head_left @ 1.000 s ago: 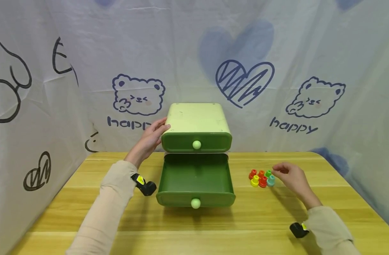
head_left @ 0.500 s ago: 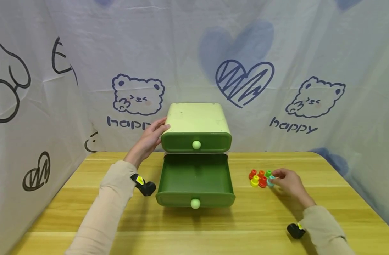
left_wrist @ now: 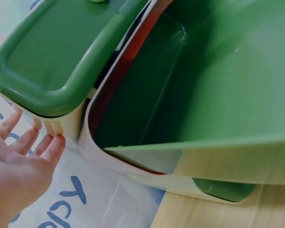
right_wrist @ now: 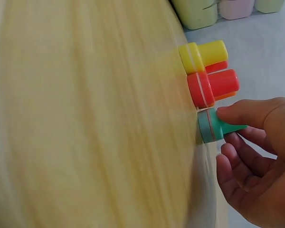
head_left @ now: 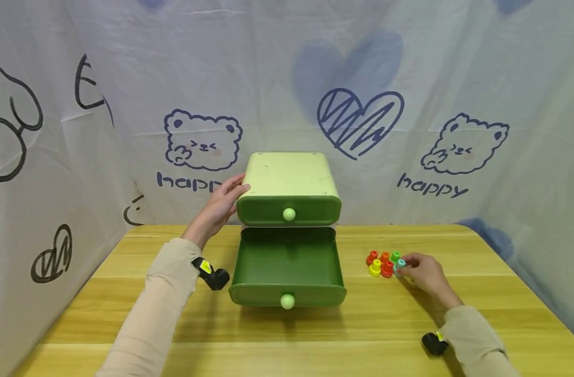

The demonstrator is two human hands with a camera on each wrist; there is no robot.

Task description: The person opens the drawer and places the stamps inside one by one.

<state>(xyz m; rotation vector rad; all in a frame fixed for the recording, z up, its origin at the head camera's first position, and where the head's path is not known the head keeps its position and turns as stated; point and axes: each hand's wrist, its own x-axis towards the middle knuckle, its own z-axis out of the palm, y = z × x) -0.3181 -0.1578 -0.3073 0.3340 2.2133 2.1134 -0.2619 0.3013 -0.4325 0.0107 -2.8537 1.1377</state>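
My left hand (head_left: 217, 208) rests on the left side of a cream two-drawer box (head_left: 289, 173), its fingers extended against the wall near the upper drawer (head_left: 263, 210). That drawer is closed. Pulled out below it is the green lower drawer (head_left: 260, 295), with a bare inside. At the right, my right hand (head_left: 429, 276) pinches a small teal toy stamp (right_wrist: 210, 126) between thumb and fingers; its base still touches the table. Close by stand a yellow stamp (right_wrist: 213, 53), a red stamp (right_wrist: 223, 83), a green stamp (head_left: 395, 256) and other red and orange ones.
The wooden table (head_left: 287, 351) runs under everything, its rear edge against a white printed curtain (head_left: 277, 78). A black wrist camera (head_left: 217, 278) sits on the left sleeve and another wrist camera (head_left: 434, 344) on the right. The drawer knob (head_left: 288, 301) juts forward.
My right hand has moved left and down from beside the stamps and now pinches the teal one. My left hand stays on the box; the drawers have not moved.
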